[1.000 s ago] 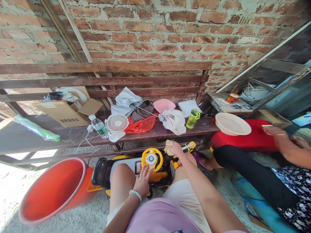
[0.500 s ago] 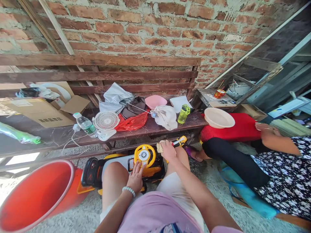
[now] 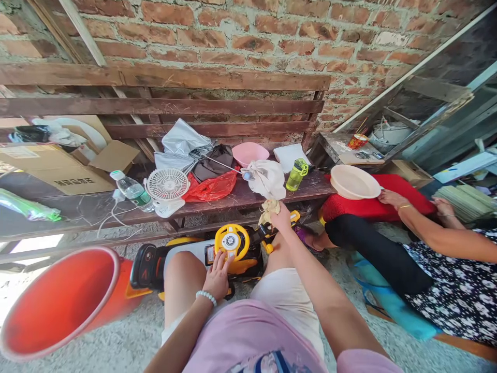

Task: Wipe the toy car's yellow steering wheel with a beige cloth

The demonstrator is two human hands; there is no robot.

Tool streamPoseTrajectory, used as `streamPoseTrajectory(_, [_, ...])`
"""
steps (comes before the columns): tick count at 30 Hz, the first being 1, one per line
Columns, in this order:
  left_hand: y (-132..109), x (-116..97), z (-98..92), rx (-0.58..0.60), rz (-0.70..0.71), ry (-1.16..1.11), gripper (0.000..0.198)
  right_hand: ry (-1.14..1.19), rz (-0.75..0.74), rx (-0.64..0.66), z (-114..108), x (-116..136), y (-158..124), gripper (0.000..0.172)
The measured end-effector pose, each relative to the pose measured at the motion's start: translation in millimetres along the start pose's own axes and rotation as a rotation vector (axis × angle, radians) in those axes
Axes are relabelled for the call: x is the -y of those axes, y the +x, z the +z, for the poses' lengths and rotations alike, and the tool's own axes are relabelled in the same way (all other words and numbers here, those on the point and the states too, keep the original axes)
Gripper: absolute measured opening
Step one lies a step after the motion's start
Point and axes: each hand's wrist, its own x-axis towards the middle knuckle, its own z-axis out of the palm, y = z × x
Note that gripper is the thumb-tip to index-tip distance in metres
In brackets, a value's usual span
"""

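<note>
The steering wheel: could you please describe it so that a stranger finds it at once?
Find the bench, then the toy car before it. The left hand touches the car's steering wheel. Unlike the orange bin, it is yellow with a pale middle.

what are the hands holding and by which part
The right hand holds the cloth by its bunched right side; the left hand lies on the lower rim of the wheel, with no clear grip.

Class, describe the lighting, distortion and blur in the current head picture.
In the head view, the ground at far left is glaring white; in the head view, the orange tub looks stretched and soft toward the edge; in the head view, the yellow steering wheel looks fairly sharp.
</note>
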Motion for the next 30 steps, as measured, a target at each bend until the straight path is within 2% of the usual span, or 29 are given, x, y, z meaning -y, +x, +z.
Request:
streamPoseTrajectory(2, [-0.5,0.4,-0.2,0.009,0.001,0.005,0.087,-0.079,-0.017,0.014,3.8,-10.4,10.3,0.047])
streamPoseTrajectory(4, [-1.1,0.4,-0.4,0.017,-0.005,0.002,0.087,-0.179,-0.082,0.13,8.0,-20.8,9.9,0.045])
streamPoseTrajectory(6, [-1.4,0.0,-0.2,0.017,-0.01,-0.003,0.086,-0.307,-0.167,0.267,12.1,-29.9,2.9,0.036])
streamPoseTrajectory(9, [-1.3,-0.3,0.7,0.019,-0.012,0.002,0.086,-0.458,-0.235,0.358,15.3,-42.0,-5.7,0.029])
streamPoseTrajectory(16, [-2.1,0.9,-1.4,0.046,-0.008,0.033,0.086,-0.507,-0.047,0.195,6.6,-82.6,8.7,0.035])
streamPoseTrajectory(21, [-2.3,-2.3,-7.4,0.075,-0.033,0.032,0.087,-0.496,-0.027,0.181,1.8,-104.9,16.7,0.037])
streamPoseTrajectory(27, [0.2,0.9,-0.1,0.043,-0.022,0.024,0.085,-0.448,0.117,0.174,6.5,-89.6,11.2,0.038])
streamPoseTrajectory(30, [2.8,3.9,8.8,-0.008,-0.019,0.008,0.083,-0.438,0.116,0.221,7.8,-74.0,1.0,0.037])
